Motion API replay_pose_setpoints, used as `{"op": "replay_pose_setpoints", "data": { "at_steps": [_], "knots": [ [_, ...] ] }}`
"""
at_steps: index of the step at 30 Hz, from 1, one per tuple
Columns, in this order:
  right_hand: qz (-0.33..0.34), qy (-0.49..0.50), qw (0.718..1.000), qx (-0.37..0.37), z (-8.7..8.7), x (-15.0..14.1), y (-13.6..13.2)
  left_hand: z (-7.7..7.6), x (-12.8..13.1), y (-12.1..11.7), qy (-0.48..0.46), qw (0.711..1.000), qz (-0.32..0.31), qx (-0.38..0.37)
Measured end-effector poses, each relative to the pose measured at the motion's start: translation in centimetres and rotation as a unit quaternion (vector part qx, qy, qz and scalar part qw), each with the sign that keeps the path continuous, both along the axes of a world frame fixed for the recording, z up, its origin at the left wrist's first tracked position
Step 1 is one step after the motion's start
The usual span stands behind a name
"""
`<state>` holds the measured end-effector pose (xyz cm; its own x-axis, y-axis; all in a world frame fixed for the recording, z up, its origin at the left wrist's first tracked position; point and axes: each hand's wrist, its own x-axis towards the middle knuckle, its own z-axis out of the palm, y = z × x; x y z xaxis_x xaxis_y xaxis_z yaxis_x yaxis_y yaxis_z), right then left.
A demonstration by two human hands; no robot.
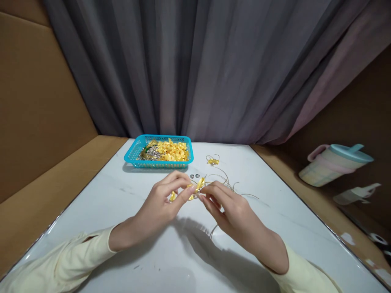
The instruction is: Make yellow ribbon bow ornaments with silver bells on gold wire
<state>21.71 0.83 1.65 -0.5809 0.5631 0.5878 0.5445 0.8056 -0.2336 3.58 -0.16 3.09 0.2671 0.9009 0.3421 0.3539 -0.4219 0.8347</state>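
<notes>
Between my two hands, over the middle of the white table, is a yellow petal-shaped piece. My left hand pinches it between thumb and forefinger. From the other side, my right hand has its fingertips closed at the piece's lower end, by a small shiny bead; exactly what they grip is too small to make out. Thin gold wires trail out behind my right hand. Other yellow petals lie under my left fingers, partly hidden. Silver beads rest on the table just beyond my fingertips.
A blue basket at the back left holds yellow petals, silver beads and gold strands. A yellow piece with curled wire lies at the back. On the right stand a lidded cup and a translucent bottle. Grey curtain hangs behind.
</notes>
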Motion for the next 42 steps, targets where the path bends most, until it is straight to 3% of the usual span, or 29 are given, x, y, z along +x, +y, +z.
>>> {"op": "replay_pose_setpoints", "data": {
  "at_steps": [5,10,15,17,20,25,27,29,31,32,33,36,38,40,42],
  "knots": [
    [-0.014,0.038,0.999,0.033,-0.4,-0.4,0.0,0.0,0.0,0.0,-0.019,0.999,-0.022,-0.022],
    [-0.042,-0.029,0.991,0.122,0.0,-0.2,-0.5,-0.1,0.0,0.2,-0.058,0.995,-0.028,-0.082],
    [0.012,-0.085,0.970,0.228,0.2,0.1,-0.5,-0.2,0.0,0.2,-0.067,0.992,-0.019,-0.108],
    [0.017,-0.068,0.977,0.200,0.1,0.0,-0.4,-0.1,0.0,0.1,-0.068,0.992,-0.020,-0.105],
    [0.011,0.011,0.996,0.086,-0.2,-0.3,-0.2,0.0,0.0,0.0,-0.068,0.993,-0.025,-0.097],
    [0.038,0.115,0.989,-0.089,0.2,-0.5,-0.1,-0.1,0.0,0.0,-0.057,0.994,-0.034,-0.081],
    [0.028,0.141,0.965,-0.219,0.8,-0.4,-0.1,-0.3,-0.1,0.1,-0.046,0.996,-0.037,-0.061],
    [0.022,0.164,0.910,-0.379,1.5,-0.3,0.0,-0.5,-0.2,0.2,-0.032,0.999,-0.028,-0.021],
    [0.023,0.180,0.856,-0.485,1.8,-0.2,0.1,-0.7,-0.2,0.3,-0.020,1.000,-0.016,0.016],
    [0.016,0.182,0.848,-0.498,1.8,-0.2,0.2,-0.8,-0.2,0.4,-0.018,0.999,-0.013,0.025],
    [0.003,0.180,0.857,-0.483,1.7,-0.2,0.2,-0.8,-0.2,0.4,-0.018,0.999,-0.011,0.025],
    [-0.050,0.171,0.932,-0.315,1.3,-0.4,-0.1,-0.7,-0.1,0.4,-0.032,0.999,-0.014,-0.009],
    [-0.064,0.171,0.961,-0.210,1.3,-0.4,-0.4,-0.6,-0.1,0.4,-0.053,0.997,-0.022,-0.042],
    [-0.056,0.178,0.959,-0.213,1.7,-0.3,-0.5,-0.4,-0.2,0.4,-0.079,0.994,-0.031,-0.072],
    [-0.045,0.205,0.929,-0.306,2.2,0.2,0.0,-0.3,-0.3,0.4,-0.102,0.990,-0.039,-0.091]
  ]
}}
